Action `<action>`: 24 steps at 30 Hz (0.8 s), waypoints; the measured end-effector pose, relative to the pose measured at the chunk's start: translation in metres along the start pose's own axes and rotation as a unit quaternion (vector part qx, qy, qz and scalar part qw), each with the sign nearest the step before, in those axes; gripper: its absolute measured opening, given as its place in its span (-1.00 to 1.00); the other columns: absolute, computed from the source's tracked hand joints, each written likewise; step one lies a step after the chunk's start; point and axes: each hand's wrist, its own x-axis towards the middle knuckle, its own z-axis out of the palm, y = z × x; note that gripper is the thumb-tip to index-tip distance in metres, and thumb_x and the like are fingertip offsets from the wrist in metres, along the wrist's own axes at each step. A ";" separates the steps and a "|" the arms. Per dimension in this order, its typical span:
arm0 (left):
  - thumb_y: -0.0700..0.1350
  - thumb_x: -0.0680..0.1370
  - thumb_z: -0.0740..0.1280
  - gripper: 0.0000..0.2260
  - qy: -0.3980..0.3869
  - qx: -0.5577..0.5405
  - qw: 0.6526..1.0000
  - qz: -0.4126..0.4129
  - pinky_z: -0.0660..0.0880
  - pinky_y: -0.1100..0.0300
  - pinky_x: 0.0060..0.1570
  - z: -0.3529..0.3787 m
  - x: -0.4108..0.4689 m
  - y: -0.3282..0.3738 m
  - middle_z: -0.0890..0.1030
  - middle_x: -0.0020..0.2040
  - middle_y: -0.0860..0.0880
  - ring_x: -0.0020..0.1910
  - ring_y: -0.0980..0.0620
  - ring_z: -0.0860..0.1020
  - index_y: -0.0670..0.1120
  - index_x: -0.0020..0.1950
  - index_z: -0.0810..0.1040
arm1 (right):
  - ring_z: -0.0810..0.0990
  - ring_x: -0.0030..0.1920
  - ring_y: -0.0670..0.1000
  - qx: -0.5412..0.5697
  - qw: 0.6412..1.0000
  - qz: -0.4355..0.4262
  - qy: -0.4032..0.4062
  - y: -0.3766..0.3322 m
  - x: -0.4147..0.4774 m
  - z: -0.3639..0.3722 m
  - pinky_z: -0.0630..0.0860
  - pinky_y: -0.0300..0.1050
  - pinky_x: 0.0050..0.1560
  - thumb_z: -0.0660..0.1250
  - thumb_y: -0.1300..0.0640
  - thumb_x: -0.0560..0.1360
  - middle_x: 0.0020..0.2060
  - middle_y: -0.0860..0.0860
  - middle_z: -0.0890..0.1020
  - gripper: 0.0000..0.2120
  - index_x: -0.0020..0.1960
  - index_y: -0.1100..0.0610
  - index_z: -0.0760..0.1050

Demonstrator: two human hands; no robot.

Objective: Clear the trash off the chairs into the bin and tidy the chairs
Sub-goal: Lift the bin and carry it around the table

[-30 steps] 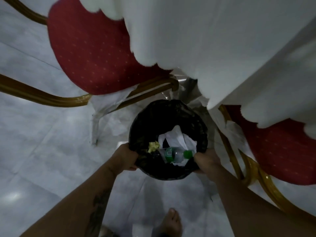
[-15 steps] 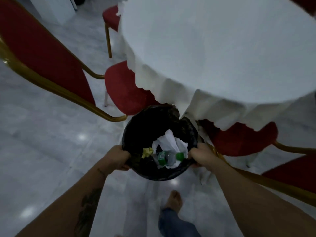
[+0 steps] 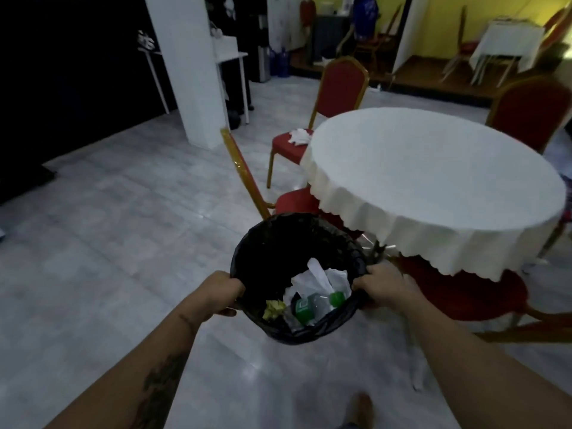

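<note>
I hold a black-lined bin (image 3: 280, 239) in front of me off the floor. My left hand (image 3: 221, 292) grips its left rim and my right hand (image 3: 382, 287) grips its right rim. Inside lie white crumpled paper (image 3: 318, 278), a plastic bottle with a green cap (image 3: 312, 306) and a yellow wad (image 3: 274, 308). A crumpled white tissue (image 3: 298, 136) rests on the seat of a red, gold-framed chair (image 3: 339, 88) at the far side of the table. Another red chair (image 3: 297, 204) stands just beyond the bin, and a third (image 3: 461, 292) sits beside my right hand.
A round table with a white scalloped cloth (image 3: 433, 181) fills the right. Another red chair (image 3: 529, 109) stands behind it. A white pillar (image 3: 188, 63) rises at the back left, with grey tiled floor (image 3: 108, 227) on the left. More chairs and a covered table stand far back.
My view has lifted from looking straight down into the bin to looking across the room. The bin stays in both hands and now sits further from the table edge.
</note>
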 end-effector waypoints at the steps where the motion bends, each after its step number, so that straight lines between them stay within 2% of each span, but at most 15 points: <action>1: -0.25 0.48 0.24 -0.74 0.009 -0.008 1.000 0.003 0.65 0.03 -0.08 -0.016 -0.011 -0.008 0.68 -0.04 -0.20 -0.13 -0.10 0.66 -0.26 0.12 0.57 | 0.56 -0.48 0.09 -0.003 1.000 -0.010 -0.012 -0.010 -0.006 0.013 0.48 -0.23 -0.52 0.32 0.39 0.46 -0.40 0.17 0.50 -0.85 -0.28 0.27 0.45; 4: -0.23 0.49 0.24 -0.75 0.065 -0.026 0.997 0.013 0.66 0.01 -0.04 -0.080 -0.043 -0.030 0.67 -0.01 -0.19 -0.07 -0.10 0.66 -0.25 0.11 0.57 | 0.54 -0.42 0.13 0.007 0.997 -0.055 -0.054 -0.058 -0.021 0.062 0.50 -0.13 -0.42 0.29 0.39 0.45 -0.32 0.22 0.49 -0.91 -0.22 0.27 0.47; 7: -0.21 0.47 0.26 -0.76 0.119 -0.042 0.992 0.017 0.65 -0.03 -0.02 -0.144 -0.061 -0.049 0.67 -0.01 -0.19 -0.05 -0.09 0.67 -0.25 0.09 0.57 | 0.53 -0.55 0.05 0.000 0.994 -0.093 -0.064 -0.113 -0.026 0.111 0.47 -0.22 -0.52 0.30 0.38 0.45 -0.42 0.15 0.52 -0.86 -0.27 0.26 0.49; 9: -0.19 0.46 0.26 -0.76 0.149 -0.060 0.987 0.015 0.66 -0.04 -0.03 -0.187 -0.065 -0.058 0.68 -0.02 -0.18 -0.06 -0.09 0.67 -0.23 0.07 0.58 | 0.54 -0.55 0.06 0.016 0.990 -0.114 -0.083 -0.150 -0.021 0.142 0.53 -0.13 -0.44 0.30 0.39 0.42 -0.45 0.14 0.52 -0.86 -0.28 0.25 0.51; 14: -0.06 0.52 0.29 -0.74 0.198 -0.135 0.971 0.020 0.63 -0.05 -0.01 -0.274 -0.036 -0.069 0.63 0.08 -0.13 0.00 -0.10 0.63 -0.14 0.15 0.54 | 0.63 -0.31 0.22 0.044 0.980 -0.159 -0.112 -0.242 0.017 0.207 0.62 -0.01 -0.35 0.30 0.36 0.47 -0.29 0.21 0.59 -0.93 -0.13 0.27 0.55; 17: 0.14 0.50 0.34 -0.56 0.201 -0.154 0.967 0.009 0.59 0.00 -0.10 -0.314 -0.003 -0.060 0.57 0.19 -0.06 0.06 -0.07 0.59 -0.02 0.29 0.39 | 0.68 -0.20 0.24 0.046 0.972 -0.187 -0.132 -0.295 0.055 0.235 0.68 0.07 -0.26 0.30 0.34 0.49 -0.21 0.22 0.64 -0.91 -0.07 0.26 0.57; 19: 0.04 0.53 0.32 -0.58 0.205 -0.188 0.960 0.009 0.63 -0.08 -0.07 -0.347 0.036 -0.046 0.53 0.23 -0.08 0.09 -0.09 0.58 0.00 0.34 0.29 | 0.69 -0.19 0.23 0.050 0.968 -0.197 -0.146 -0.339 0.098 0.256 0.69 0.08 -0.21 0.29 0.34 0.50 -0.18 0.23 0.65 -0.90 -0.04 0.26 0.57; 21: -0.19 0.55 0.23 -0.60 0.199 -0.224 0.954 0.009 0.65 -0.15 -0.05 -0.371 0.056 -0.023 0.53 0.21 -0.13 0.08 -0.17 0.60 0.01 0.35 0.24 | 0.69 -0.18 0.22 0.054 0.968 -0.205 -0.136 -0.372 0.125 0.266 0.69 0.08 -0.22 0.29 0.33 0.50 -0.15 0.25 0.66 -0.90 -0.03 0.26 0.57; 24: -0.36 0.49 0.13 -0.44 0.184 -0.277 0.942 0.036 0.66 -0.11 -0.14 -0.411 0.101 0.015 0.61 0.14 -0.14 0.03 -0.24 0.66 0.14 0.38 0.25 | 0.71 -0.13 0.24 0.068 0.968 -0.209 -0.123 -0.432 0.177 0.279 0.70 0.13 -0.19 0.30 0.32 0.47 -0.09 0.26 0.68 -0.87 -0.03 0.23 0.60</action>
